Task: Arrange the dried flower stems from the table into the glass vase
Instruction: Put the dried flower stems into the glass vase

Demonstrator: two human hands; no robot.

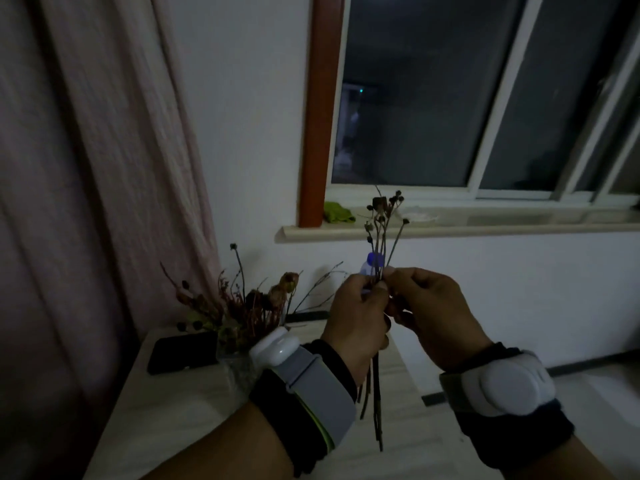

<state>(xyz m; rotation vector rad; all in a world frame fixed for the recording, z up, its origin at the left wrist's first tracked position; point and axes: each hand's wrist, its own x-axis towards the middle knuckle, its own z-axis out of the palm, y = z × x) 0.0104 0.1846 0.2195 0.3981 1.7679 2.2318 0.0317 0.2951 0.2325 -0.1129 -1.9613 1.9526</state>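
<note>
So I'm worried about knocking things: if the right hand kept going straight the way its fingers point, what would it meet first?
The right hand points leftward, so it would meet the bunch of dried stems it pinches, then the left hand right behind; depth is unclear.

The stems (381,233) look dry, thin and woody, with brittle dark seed heads. The vase (235,368) is clear glass. The table (194,410) has a pale, matt wood-grain top. The phone (181,353) is glossy black. The curtain (86,150) is matt, crinkled cloth. The wrist straps (311,386) are woven fabric carrying smooth white plastic pods.
</note>
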